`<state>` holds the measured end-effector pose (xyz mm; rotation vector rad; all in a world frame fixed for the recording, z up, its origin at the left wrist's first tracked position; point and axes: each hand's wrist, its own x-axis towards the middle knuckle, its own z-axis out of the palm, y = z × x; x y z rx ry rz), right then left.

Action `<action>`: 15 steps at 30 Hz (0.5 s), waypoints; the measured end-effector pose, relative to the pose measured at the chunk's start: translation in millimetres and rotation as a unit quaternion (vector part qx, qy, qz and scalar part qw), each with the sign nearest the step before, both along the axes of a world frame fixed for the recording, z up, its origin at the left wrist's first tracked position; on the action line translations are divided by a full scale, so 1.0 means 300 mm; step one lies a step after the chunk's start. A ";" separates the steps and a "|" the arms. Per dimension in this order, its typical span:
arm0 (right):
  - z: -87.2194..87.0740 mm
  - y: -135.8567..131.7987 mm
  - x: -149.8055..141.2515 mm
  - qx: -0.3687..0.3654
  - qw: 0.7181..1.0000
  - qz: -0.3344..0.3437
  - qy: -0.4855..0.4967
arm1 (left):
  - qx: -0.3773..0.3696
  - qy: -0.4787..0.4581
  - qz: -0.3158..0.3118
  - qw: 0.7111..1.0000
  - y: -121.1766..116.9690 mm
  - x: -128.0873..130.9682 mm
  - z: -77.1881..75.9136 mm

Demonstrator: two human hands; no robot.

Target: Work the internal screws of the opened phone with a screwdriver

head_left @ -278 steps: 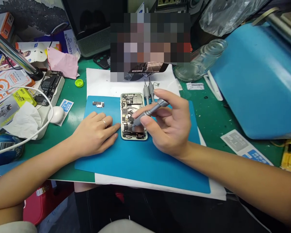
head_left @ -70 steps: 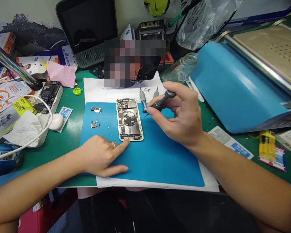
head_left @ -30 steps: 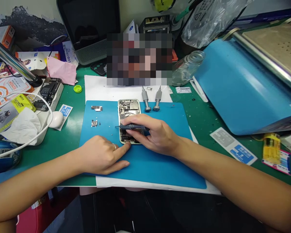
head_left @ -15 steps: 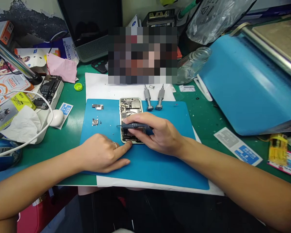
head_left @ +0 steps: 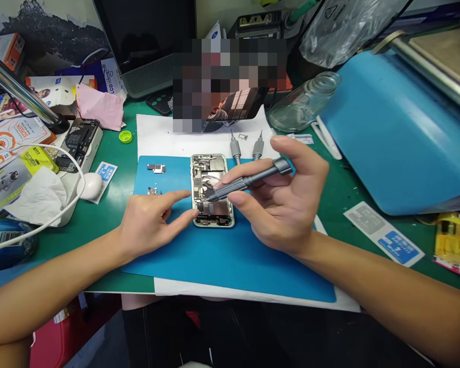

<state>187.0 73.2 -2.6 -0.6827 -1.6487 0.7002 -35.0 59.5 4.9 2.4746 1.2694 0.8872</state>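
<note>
An opened smartphone (head_left: 213, 207) lies upright on the blue mat (head_left: 214, 260), its inner boards and battery showing. My right hand (head_left: 287, 204) grips a grey precision screwdriver (head_left: 245, 182) between thumb and fingers, index finger raised at its cap. The driver slants down to the left, its tip over the phone's left edge. At that edge is my left hand (head_left: 149, 217), thumb and index finger stretched out and apart around the driver's tip. Left of the phone rest a small metal shield plate (head_left: 156, 168) and a little cluster of small parts (head_left: 153, 190), partly covered by my left hand.
Two more grey screwdrivers (head_left: 235, 147) stand behind the phone. A glass jar (head_left: 304, 102) leans at the back right. Boxes and another opened phone (head_left: 78, 145) crowd the left. A white cable (head_left: 74, 166) loops there, and a blue curved panel (head_left: 398, 138) fills the right.
My right hand has lifted and tilted the screwdriver, which lay nearly level before. My left hand has drawn back from the phone's bottom edge, its thumb and index finger now spread at the left side.
</note>
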 end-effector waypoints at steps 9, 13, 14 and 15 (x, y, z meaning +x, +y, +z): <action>-0.005 0.001 0.001 -0.006 1.000 0.024 0.006 | 0.000 -0.004 -0.029 1.000 -0.003 0.011 -0.018; -0.010 -0.002 -0.001 -0.019 0.999 0.024 -0.007 | -0.004 -0.003 -0.037 0.999 0.000 0.009 -0.017; -0.012 -0.001 -0.001 -0.020 0.999 0.024 -0.007 | -0.008 -0.001 -0.039 0.999 0.000 0.008 -0.016; -0.015 -0.001 -0.001 -0.020 0.999 0.026 -0.003 | -0.012 -0.001 -0.039 0.999 0.000 0.007 -0.015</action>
